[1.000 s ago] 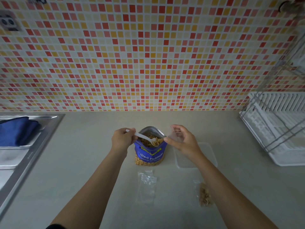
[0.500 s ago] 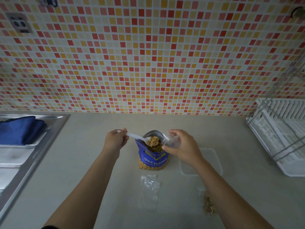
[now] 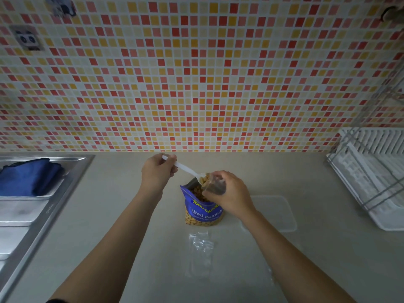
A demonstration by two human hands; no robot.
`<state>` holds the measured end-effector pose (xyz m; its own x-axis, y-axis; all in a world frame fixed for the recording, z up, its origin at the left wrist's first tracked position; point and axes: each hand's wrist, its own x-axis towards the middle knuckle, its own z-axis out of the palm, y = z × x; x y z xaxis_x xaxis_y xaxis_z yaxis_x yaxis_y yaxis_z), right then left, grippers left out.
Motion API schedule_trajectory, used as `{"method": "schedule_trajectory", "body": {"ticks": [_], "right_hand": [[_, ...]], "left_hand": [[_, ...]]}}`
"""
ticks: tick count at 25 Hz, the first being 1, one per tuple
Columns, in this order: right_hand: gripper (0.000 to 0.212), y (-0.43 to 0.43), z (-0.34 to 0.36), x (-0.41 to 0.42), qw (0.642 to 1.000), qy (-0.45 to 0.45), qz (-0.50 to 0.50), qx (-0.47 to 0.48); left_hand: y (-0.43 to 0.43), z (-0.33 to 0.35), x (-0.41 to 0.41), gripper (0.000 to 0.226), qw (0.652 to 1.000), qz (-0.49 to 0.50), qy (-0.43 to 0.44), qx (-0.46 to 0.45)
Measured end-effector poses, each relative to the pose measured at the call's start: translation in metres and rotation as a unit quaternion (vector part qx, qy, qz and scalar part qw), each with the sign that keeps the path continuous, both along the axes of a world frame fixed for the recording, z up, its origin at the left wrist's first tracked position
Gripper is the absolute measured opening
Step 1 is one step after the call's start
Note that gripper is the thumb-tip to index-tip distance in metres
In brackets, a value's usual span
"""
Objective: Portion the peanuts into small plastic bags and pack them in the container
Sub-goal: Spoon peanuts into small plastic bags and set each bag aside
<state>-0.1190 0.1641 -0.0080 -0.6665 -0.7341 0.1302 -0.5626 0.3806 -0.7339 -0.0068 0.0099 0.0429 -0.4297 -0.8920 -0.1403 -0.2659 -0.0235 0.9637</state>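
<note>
While looking down at table, noted blue peanut pack upright at mid-table, top open, nuts visible inside. Recorded left hand curled round handle end of white spoon; spoon bowl loaded with peanuts and tipped down at mouth of clear bag. Recorded right hand gripping that bag, fingers curled round it, just above pack opening. Cannot tell whether any nuts already inside bag. Logged clear container on table just right of pack, near edge hidden by right forearm. Logged spare bag flat on table near side of pack, between forearms. Also noted: steel sink at left with blue cloth; white rack at right.
</note>
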Motion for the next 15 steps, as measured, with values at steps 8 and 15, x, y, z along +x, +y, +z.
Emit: {"method": "schedule_trajectory", "body": {"ticks": [8, 15], "right_hand": [[0.045, -0.003, 0.008, 0.006, 0.970, -0.157, -0.048, -0.181], [0.042, 0.019, -0.002, -0.010, 0.963, -0.188, -0.074, -0.177]], "left_hand": [[0.029, 0.052, 0.018, 0.013, 0.940, -0.065, 0.039, -0.332], [0.017, -0.004, 0.008, 0.016, 0.954, -0.110, -0.024, -0.278]]}}
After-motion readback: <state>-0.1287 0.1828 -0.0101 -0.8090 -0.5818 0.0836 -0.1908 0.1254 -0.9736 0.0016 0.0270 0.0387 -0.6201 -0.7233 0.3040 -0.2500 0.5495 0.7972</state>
